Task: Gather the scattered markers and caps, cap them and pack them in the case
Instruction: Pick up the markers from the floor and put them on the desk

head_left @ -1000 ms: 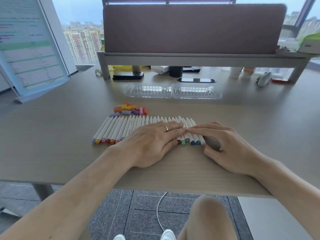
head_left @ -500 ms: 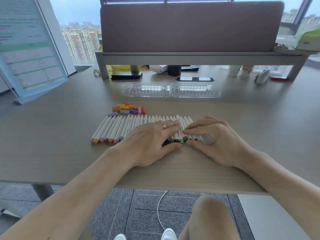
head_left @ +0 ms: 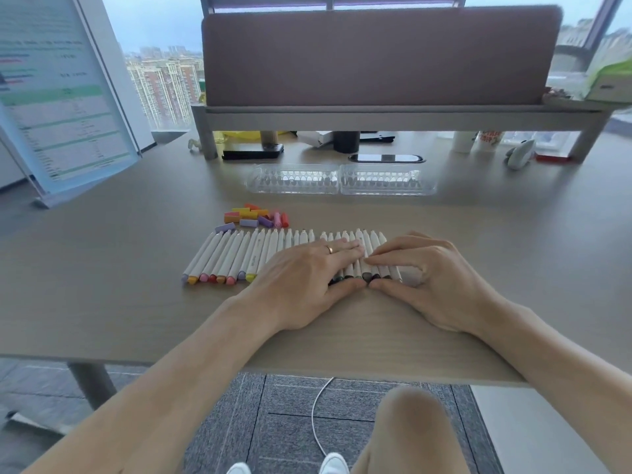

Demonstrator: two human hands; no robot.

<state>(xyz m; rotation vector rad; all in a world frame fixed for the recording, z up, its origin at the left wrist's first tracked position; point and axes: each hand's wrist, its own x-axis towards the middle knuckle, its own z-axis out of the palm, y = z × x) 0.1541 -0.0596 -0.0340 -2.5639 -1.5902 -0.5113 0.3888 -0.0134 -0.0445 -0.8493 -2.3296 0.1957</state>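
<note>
A row of several white markers (head_left: 232,258) lies side by side on the desk, their coloured ends toward me. My left hand (head_left: 307,282) rests flat on the middle of the row, fingers straight, thumb at the near ends. My right hand (head_left: 434,278) arches over the row's right end; its curled fingertips press on the barrels and its thumb meets the dark near ends, pinching those markers. A small heap of loose coloured caps (head_left: 254,215) sits just behind the row's left part. The clear plastic case (head_left: 342,179) lies open farther back, with nothing in it.
A grey shelf riser (head_left: 376,111) with a panel on it spans the back of the desk (head_left: 136,319). Under it lie a dark phone (head_left: 386,158) and small items. A tilted document stand (head_left: 58,97) is at far left. The desk's front edge is close to my forearms.
My right hand went from lying flat to arched, sliding left until its fingertips and thumb closed on the right-end markers beside my left fingertips. My left hand stayed flat.
</note>
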